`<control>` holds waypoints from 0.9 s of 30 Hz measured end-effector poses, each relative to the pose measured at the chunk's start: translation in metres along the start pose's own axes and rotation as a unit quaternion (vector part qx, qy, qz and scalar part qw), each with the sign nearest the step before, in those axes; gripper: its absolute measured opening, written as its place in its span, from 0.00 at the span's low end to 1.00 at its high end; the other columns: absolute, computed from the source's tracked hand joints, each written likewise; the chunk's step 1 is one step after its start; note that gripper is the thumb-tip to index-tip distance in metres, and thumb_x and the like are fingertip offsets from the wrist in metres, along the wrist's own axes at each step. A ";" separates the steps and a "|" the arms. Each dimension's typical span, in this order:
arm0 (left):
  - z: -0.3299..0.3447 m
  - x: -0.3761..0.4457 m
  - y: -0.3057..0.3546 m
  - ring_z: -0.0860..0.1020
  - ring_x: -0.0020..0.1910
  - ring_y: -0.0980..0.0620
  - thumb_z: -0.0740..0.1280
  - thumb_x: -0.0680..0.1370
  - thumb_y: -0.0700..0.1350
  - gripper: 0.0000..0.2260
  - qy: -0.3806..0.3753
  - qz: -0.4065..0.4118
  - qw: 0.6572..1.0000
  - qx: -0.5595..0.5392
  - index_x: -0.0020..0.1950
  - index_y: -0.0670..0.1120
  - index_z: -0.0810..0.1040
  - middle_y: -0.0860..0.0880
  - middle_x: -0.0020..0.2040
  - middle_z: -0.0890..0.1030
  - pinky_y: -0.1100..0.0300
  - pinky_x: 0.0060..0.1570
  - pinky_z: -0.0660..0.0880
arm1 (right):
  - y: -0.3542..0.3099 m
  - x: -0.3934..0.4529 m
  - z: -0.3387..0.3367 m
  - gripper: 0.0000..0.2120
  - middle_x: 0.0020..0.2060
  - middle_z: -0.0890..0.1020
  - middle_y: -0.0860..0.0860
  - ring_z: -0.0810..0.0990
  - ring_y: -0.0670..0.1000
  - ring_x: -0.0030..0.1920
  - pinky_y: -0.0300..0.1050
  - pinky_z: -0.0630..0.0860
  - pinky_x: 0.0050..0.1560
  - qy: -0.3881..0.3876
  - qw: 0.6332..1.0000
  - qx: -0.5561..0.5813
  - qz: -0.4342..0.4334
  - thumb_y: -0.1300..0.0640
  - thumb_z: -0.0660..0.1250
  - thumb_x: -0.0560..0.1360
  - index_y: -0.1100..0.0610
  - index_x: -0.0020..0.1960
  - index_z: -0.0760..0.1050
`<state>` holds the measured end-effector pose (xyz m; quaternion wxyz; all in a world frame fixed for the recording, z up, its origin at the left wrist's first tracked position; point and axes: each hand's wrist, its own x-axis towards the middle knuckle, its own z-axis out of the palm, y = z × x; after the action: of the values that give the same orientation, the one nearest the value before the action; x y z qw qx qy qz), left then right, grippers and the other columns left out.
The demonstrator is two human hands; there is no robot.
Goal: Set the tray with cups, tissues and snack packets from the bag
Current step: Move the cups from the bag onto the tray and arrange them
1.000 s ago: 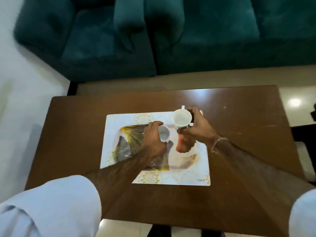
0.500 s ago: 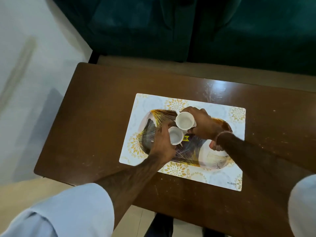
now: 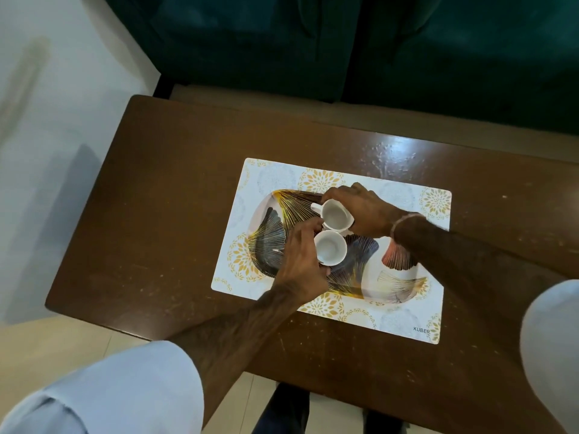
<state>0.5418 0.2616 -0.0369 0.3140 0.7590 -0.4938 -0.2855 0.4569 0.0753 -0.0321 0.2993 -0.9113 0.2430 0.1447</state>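
Dark brown wooden bench [image 3: 163, 220] carries white floral placemat [image 3: 404, 314]; oval leaf-patterned tray [image 3: 394, 286] on it. Left hand [image 3: 299, 261] clasps nearer small white ceramic cup [image 3: 330, 247] over tray centre. Right hand [image 3: 365, 209] grips farther white handled cup [image 3: 336, 214], cups touching. Teal sofa [image 3: 438, 51] beyond.

Since one second ago both cups came lower onto the tray [image 3: 404, 286]; the near cup [image 3: 330, 252] now sits at 6 o'clock of the far cup [image 3: 336, 218], touching it.
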 end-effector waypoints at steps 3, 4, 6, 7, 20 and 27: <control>-0.009 0.000 0.000 0.71 0.63 0.45 0.79 0.62 0.49 0.39 0.017 0.030 0.998 0.051 0.68 0.41 0.68 0.43 0.64 0.71 0.47 0.59 0.74 | 0.002 -0.006 0.003 0.39 0.66 0.72 0.54 0.69 0.58 0.64 0.60 0.71 0.61 0.016 0.999 0.030 0.011 0.51 0.79 0.66 0.49 0.72 0.64; -0.013 0.002 0.001 0.70 0.64 0.46 0.77 0.63 0.52 0.38 0.020 0.034 0.998 0.058 0.69 0.42 0.68 0.44 0.65 0.70 0.48 0.61 0.72 | 0.003 -0.009 0.002 0.41 0.67 0.71 0.55 0.69 0.59 0.65 0.61 0.71 0.62 0.024 0.999 0.033 0.017 0.49 0.79 0.66 0.49 0.73 0.63; -0.021 0.012 0.006 0.67 0.68 0.46 0.74 0.67 0.57 0.37 0.024 0.036 0.996 0.080 0.71 0.43 0.68 0.44 0.70 0.68 0.52 0.65 0.66 | 0.008 -0.016 -0.002 0.44 0.71 0.68 0.55 0.68 0.60 0.68 0.63 0.70 0.64 0.044 0.998 0.037 0.036 0.48 0.79 0.65 0.50 0.75 0.60; -0.025 0.018 0.009 0.66 0.71 0.46 0.72 0.69 0.59 0.36 0.026 0.032 0.995 0.094 0.72 0.44 0.67 0.44 0.73 0.66 0.54 0.67 0.62 | 0.010 -0.019 -0.004 0.45 0.73 0.67 0.55 0.67 0.60 0.69 0.63 0.69 0.65 0.054 0.997 0.036 0.044 0.50 0.79 0.64 0.50 0.75 0.60; 0.031 0.117 0.123 0.55 0.78 0.39 0.58 0.78 0.62 0.33 -0.080 0.051 0.965 0.244 0.80 0.52 0.54 0.46 0.82 0.49 0.38 0.73 0.57 | 0.083 -0.121 -0.051 0.34 0.80 0.49 0.51 0.55 0.62 0.77 0.67 0.56 0.72 0.205 0.957 0.021 0.204 0.44 0.63 0.78 0.49 0.79 0.52; 0.112 0.131 0.215 0.56 0.77 0.39 0.60 0.78 0.61 0.32 -0.112 0.119 0.957 0.239 0.79 0.51 0.56 0.46 0.81 0.51 0.39 0.71 0.60 | 0.157 -0.220 -0.068 0.33 0.80 0.50 0.52 0.58 0.62 0.76 0.68 0.57 0.71 0.262 0.922 0.041 0.281 0.46 0.62 0.78 0.49 0.78 0.52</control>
<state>0.3813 0.0502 0.0386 0.0974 0.7105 -0.6668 -0.2029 0.1967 0.0018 0.0363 0.2094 -0.7977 0.5648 -0.0307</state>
